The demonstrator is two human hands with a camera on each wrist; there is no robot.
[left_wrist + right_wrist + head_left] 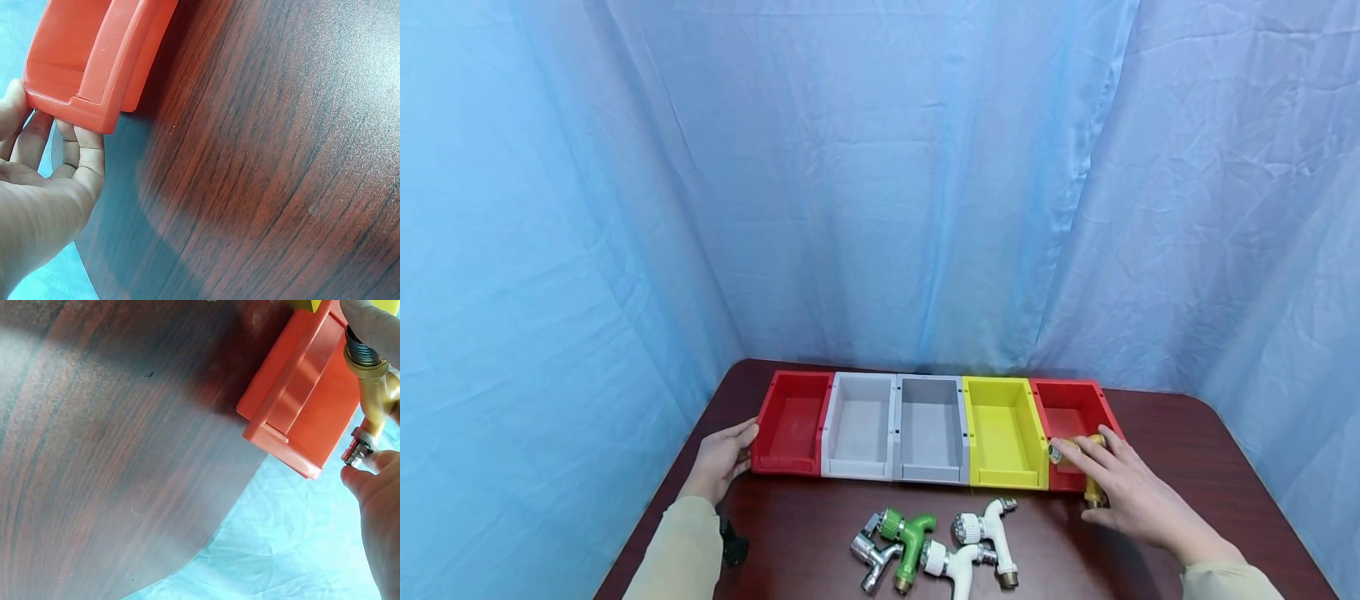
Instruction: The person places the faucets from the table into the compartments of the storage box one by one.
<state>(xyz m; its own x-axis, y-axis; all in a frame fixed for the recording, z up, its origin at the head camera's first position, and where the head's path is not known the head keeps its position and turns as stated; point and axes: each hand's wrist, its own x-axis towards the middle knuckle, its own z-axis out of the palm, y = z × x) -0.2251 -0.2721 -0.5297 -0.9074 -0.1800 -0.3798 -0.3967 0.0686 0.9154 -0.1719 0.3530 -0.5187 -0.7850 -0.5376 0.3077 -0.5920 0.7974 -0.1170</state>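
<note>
At the left end of a joined row of bins, my left hand (718, 458) grips the outer front corner of a red bin (790, 464). In the left wrist view the thumb lies along that bin's side, with bent fingers (92, 156) beneath its edge. My right hand (1138, 492) holds a yellow faucet (375, 403) by its ends, over the front of the right-end red bin (300, 394). Parts of the faucet are hidden behind the fingers. Nearer me on the table lie a green faucet (913, 542), a chrome faucet (871, 553) and two white faucets (998, 537).
Between the red bins stand a white bin (859, 468), a grey bin (931, 473) and a yellow bin (1009, 478). The row sits near the back edge of the dark wooden table (805, 533). Blue curtains (880, 183) hang around it. A black object (733, 543) shows beside the left sleeve.
</note>
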